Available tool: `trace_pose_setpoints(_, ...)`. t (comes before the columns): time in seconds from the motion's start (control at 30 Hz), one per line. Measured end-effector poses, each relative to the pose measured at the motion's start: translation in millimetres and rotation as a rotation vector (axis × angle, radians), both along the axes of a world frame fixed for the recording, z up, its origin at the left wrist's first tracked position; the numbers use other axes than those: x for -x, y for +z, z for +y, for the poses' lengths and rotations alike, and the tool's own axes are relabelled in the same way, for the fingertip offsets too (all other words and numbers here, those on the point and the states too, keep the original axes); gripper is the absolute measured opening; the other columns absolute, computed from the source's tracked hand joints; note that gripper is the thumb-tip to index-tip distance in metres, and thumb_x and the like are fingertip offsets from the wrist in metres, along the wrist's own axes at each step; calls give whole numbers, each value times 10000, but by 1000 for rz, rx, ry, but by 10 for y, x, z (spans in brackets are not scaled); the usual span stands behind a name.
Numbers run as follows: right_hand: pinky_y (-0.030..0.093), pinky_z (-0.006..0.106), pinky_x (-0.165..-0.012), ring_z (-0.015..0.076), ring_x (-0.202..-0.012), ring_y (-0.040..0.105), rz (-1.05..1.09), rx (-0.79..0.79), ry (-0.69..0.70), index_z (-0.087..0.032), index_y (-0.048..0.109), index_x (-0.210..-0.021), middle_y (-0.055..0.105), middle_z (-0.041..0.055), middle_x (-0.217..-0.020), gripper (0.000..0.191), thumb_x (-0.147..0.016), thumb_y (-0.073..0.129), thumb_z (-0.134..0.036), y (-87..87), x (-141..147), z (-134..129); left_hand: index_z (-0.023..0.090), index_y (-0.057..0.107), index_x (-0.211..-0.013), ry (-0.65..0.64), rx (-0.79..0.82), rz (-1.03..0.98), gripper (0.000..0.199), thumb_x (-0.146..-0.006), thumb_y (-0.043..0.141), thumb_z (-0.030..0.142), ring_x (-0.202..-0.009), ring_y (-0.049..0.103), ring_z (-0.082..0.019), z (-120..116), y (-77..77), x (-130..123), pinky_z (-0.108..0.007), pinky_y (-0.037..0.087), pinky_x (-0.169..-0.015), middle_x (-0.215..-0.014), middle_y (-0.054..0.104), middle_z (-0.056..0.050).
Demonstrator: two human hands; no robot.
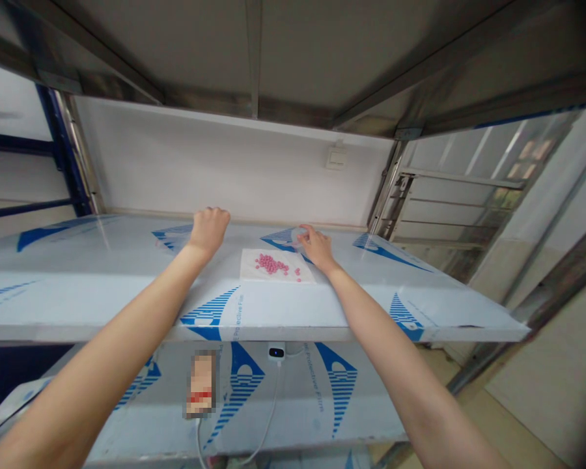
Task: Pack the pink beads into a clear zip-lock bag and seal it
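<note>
On the white paper [276, 280], round pink beads [271, 264] lie in a long heap, going left to right. The right hand [317, 249] is nearer, by the paper's far right corner, fingers open, holding nothing. The left hand [209, 231], farther left, is curled shut.

Workroom or storeroom, cannot tell which. Metal shelving rack [71, 150] around both hands; shelf [102, 286] under them, covered in blue-printed protective film; white wall [200, 156] with wall plate [336, 157] beyond right hand [317, 249]; slatted metal rack [444, 208] further right.
</note>
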State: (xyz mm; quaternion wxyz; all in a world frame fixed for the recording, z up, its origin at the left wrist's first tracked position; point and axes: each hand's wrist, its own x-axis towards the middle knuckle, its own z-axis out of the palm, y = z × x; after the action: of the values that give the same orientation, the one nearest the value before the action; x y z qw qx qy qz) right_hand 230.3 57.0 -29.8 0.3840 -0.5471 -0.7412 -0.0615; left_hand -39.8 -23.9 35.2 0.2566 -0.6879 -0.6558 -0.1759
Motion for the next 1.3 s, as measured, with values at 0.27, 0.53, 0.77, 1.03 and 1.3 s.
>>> trace_pose_setpoints(0.27,449,295,-801,175,-854,658,19,55,431,-205,707,-965,731,52,-917,237,-906,494,-291,119,380,-256,181,588,-977,-318,-208,-262,291,-954,381,384,-801,631,-218,216,-295,-173,-280,371,-636,-900,676,-91)
trace_pose_setpoints(0.53,461,335,-826,208,-874,678,96,8,577,-225,697,-1068,735,61,-946,264,-843,609,-333,121,716,-431,189,533,-782,-696,-337,-521,186,-890,514,339,-673,512,-122,271,-477,-383,-244,380,-653,-854,589,-21)
trace_pose_setpoints(0.77,434,370,-864,224,-867,673,61,-53,483,-265,736,-980,738,63,-903,255,-775,692,-410,120,717,-437,178,443,-559,-822,-270,-752,324,-751,658,325,-698,532,-127,279,-456,-453,-247,406,-660,-722,566,-11)
trace_pose_setpoints(1.03,443,251,-687,173,-737,680,51,64,425,-221,760,-879,745,41,-793,221,-771,687,-399,180,719,-497,178,434,-475,-736,-190,-831,401,-732,633,411,-548,486,-110,309,-505,-458,-235,353,-563,-533,510,23)
trace_pose_setpoints(1.3,442,234,-669,148,-680,662,128,105,522,-157,749,-838,727,56,-714,257,-893,517,-253,154,695,-446,179,540,-578,-768,-177,-818,325,-773,604,431,-595,535,-129,310,-487,-439,-251,411,-608,-614,582,-2)
